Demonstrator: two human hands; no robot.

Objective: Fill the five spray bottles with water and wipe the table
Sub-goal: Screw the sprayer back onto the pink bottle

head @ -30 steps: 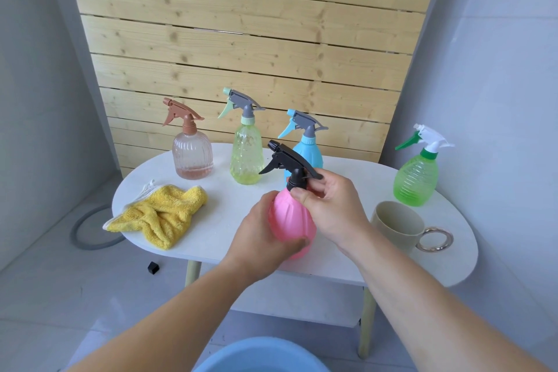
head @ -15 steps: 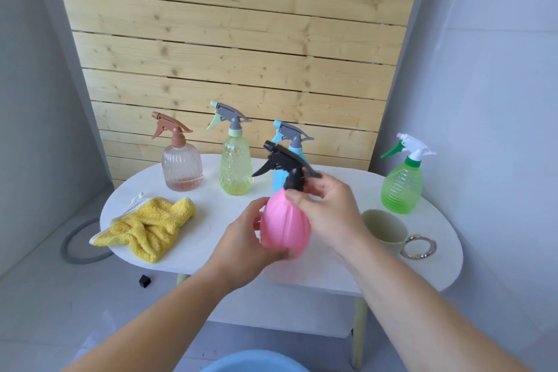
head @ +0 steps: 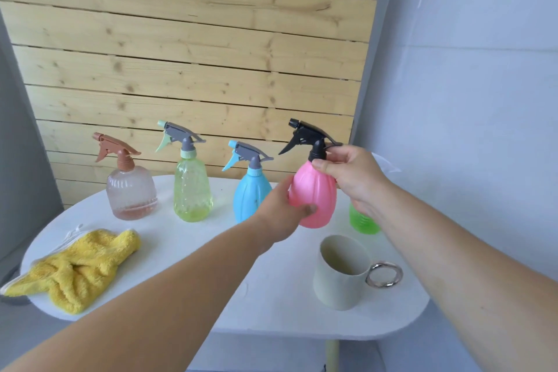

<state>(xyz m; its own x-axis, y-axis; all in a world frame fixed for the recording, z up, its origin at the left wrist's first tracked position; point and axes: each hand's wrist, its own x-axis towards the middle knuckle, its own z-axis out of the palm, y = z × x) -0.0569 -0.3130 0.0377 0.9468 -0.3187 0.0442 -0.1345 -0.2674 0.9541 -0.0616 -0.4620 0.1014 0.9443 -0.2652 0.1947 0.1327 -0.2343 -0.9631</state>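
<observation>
Pink bottle (head: 317,190) (black sprayer (head: 308,137)): left hand (head: 280,214) grips body, right hand (head: 353,175) pinches neck.

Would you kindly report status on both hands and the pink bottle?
Left hand grips pink bottle body. Right hand pinches its black spray head. Green bottle half hidden behind right wrist; mug close by.

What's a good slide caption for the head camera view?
Left hand and right hand hold the pink spray bottle by body and black neck at the white table.
</observation>
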